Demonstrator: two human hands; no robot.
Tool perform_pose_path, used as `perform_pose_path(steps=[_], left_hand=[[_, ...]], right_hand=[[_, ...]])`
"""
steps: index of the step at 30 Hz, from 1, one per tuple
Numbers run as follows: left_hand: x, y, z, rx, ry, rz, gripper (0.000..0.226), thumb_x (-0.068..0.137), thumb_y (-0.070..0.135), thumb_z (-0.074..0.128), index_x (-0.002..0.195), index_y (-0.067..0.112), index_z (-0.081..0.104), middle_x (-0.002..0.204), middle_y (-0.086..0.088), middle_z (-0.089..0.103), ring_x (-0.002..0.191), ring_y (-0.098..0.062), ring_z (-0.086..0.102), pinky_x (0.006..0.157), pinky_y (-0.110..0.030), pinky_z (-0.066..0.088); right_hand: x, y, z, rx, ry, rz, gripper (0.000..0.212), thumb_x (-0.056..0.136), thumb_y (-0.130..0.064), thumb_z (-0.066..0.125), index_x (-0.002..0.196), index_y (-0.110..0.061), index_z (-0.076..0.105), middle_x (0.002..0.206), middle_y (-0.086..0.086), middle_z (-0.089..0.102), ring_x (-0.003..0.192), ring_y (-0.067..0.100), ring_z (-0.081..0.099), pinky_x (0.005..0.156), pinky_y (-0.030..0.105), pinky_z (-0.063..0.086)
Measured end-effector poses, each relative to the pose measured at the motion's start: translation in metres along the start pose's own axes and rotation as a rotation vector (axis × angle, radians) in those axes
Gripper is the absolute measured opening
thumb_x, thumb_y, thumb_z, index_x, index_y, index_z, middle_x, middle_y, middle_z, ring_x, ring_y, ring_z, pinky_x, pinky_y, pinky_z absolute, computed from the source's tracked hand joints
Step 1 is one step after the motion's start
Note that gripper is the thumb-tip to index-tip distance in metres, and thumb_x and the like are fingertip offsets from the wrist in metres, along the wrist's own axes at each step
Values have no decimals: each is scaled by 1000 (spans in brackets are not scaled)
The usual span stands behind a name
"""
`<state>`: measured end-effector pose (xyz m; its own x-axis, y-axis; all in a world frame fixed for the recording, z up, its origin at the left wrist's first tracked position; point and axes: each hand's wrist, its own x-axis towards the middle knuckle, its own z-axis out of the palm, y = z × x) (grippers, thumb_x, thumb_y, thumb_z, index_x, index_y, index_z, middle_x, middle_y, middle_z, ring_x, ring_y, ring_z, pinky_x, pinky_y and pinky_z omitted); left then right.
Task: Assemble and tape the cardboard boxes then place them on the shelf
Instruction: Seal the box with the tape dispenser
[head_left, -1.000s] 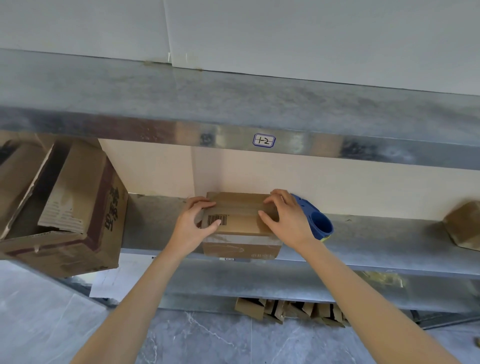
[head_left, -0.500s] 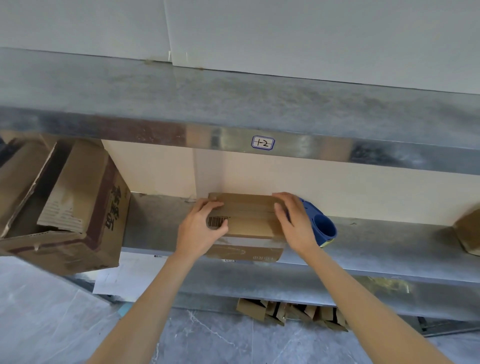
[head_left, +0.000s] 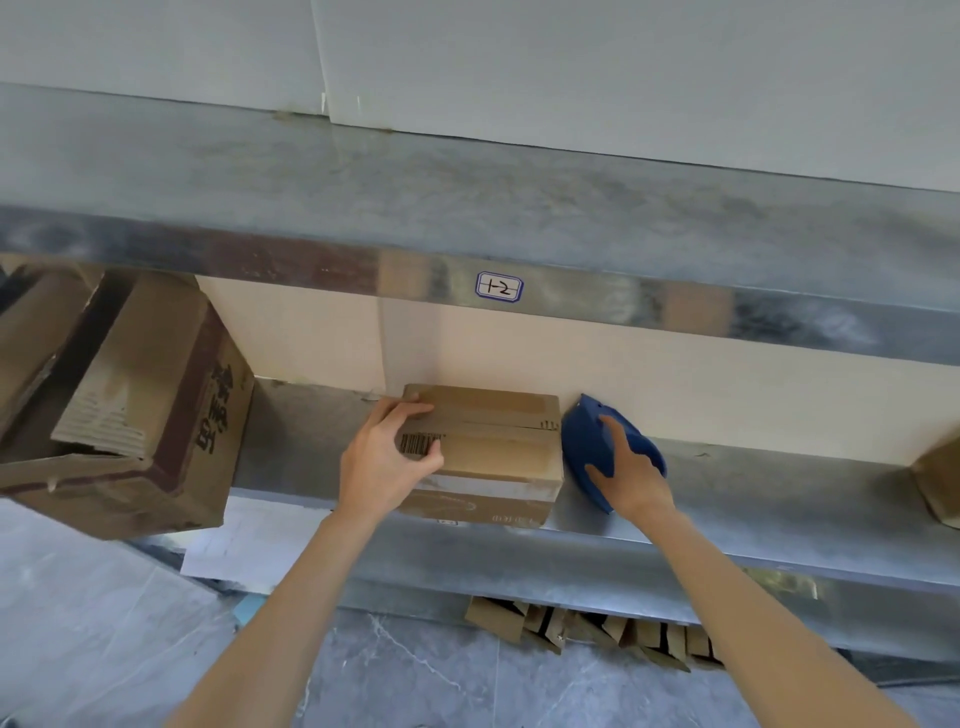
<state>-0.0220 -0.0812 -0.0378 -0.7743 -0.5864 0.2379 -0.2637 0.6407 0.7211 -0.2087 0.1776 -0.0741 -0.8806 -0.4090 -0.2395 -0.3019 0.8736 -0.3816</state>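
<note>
**Box steadied at shelf edge as the tape tool is taken up**

Below both wrists, flattened cardboard pieces (head_left: 587, 623) lie under the metal shelf (head_left: 753, 499). At its front edge the person's left hand (head_left: 387, 462) holds the small cardboard box (head_left: 498, 447). The thumb lies across the barcode (head_left: 420, 444) and the fingers curl over the box's far left corner. The box rests on the shelf under that hand, its near face level with the lip.

Just right of the box, the right hand (head_left: 631, 467) is wrapped over the blue tape dispenser (head_left: 582, 441), fingers spread across its back and thumb on its near side. The dispenser stands just beside the box; whether they touch cannot be told.

The step appears to be picking up the dispenser while the box is kept in place. It is best done by lifting the tool up and away to the right, so it does not nudge the box. The left hand should press down rather than pull, as the box sits close to the lip.

Well left of the left hand a large open carton (head_left: 130, 405) tilts. Beyond the hands, the upper shelf bears a label (head_left: 498, 286).
</note>
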Motion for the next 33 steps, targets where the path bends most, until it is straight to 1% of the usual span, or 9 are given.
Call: perform_pose_path(steps=[4, 8, 11, 13, 17, 22, 25, 29, 33], left_hand=[[-1, 0, 0, -12, -7, -20, 42, 75, 36, 76, 113, 42, 61, 126, 25, 52, 106, 1, 53, 88, -28, 51], [-1, 1, -1, -12, -22, -23, 41, 76, 37, 76, 113, 45, 60, 121, 30, 48, 102, 4, 51, 86, -26, 49], [-1, 1, -3, -25, -35, -18, 41, 76, 36, 76, 113, 45, 60, 121, 32, 47, 103, 3, 52, 85, -24, 47], [0, -1, -5, -41, -47, -14, 42, 76, 35, 76, 114, 44, 61, 123, 30, 49, 105, 2, 53, 86, -24, 46], [3, -8, -9, -126, -93, 4, 44, 79, 25, 77, 118, 36, 61, 123, 23, 56, 108, 9, 52, 93, -22, 45], [3, -17, -14, -265, -143, -4, 50, 79, 12, 79, 119, 32, 58, 126, 27, 56, 115, 19, 47, 101, -23, 40], [3, -18, -15, -290, -141, 4, 49, 80, 11, 79, 119, 32, 60, 129, 23, 56, 119, 11, 49, 105, -26, 40], [3, -17, -17, -273, -150, 32, 46, 81, 12, 79, 121, 27, 62, 135, 12, 51, 124, -2, 48, 108, -26, 37], [3, -14, -20, -285, -148, 57, 48, 80, 9, 79, 124, 19, 62, 133, 3, 55, 124, -9, 51, 109, -27, 39]], right_hand=[[9, 9, -4, 75, -29, -15, 73, 95, -31, 58, 150, -42, 12, 71, 5, 58, 58, 25, 61, 46, 31, 47], [19, 15, -12, 151, -113, -25, 84, 90, -25, 64, 149, -50, 9, 108, 10, 64, 77, 28, 64, 64, 38, 55], [24, 14, -19, 226, -148, -30, 89, 87, -18, 67, 150, -48, 11, 138, 8, 50, 100, 29, 58, 74, 37, 51], [24, 11, -23, 207, -126, -54, 91, 85, -17, 70, 150, -44, 13, 145, 5, 46, 111, 31, 56, 84, 40, 51], [12, 7, -43, 309, -46, -124, 93, 80, -12, 75, 149, -35, 18, 147, 1, 43, 110, 24, 51, 82, 36, 49], [-21, -10, -78, 281, 42, -218, 89, 82, -13, 72, 144, -45, 17, 141, -11, 42, 103, 26, 58, 75, 39, 52], [-42, -33, -91, 295, 90, -274, 82, 86, -16, 66, 139, -55, 17, 124, -7, 53, 83, 16, 61, 64, 35, 52], [-60, -75, -93, 160, 192, -350, 65, 94, -39, 56, 143, -53, 16, 109, -2, 64, 79, 22, 63, 70, 39, 55], [-65, -120, -81, 42, 120, -495, 66, 96, -39, 53, 145, -52, 11, 110, 6, 67, 81, 24, 63, 74, 41, 54]])
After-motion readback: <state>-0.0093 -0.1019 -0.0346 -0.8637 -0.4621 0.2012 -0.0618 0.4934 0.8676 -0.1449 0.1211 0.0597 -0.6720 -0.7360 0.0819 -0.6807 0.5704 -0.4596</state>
